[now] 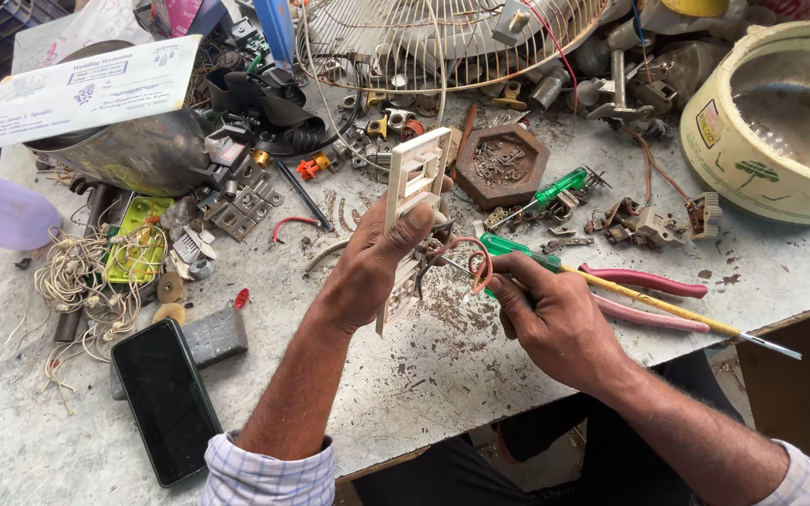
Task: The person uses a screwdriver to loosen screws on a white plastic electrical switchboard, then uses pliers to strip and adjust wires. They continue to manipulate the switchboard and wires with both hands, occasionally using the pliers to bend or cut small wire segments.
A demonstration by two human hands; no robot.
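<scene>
Left hand (374, 267), fingers closed around a cream switch plate (412, 201) held upright above the table (480, 375). Right hand (546, 314), fingers closed on a green-handled screwdriver (510, 249), its tip apparently at the plate's reddish wires (475, 262). Red pliers (644, 281) lie just beside.

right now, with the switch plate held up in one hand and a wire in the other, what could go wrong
1. The left hand holds the cream switch plate upright by one edge, so it could twist or slip.
2. The right hand pinches a wire loop close to the plate; a sharp pull might kink it.
3. The yellow-shafted screwdriver overhangs the table edge and could be knocked off.
</scene>
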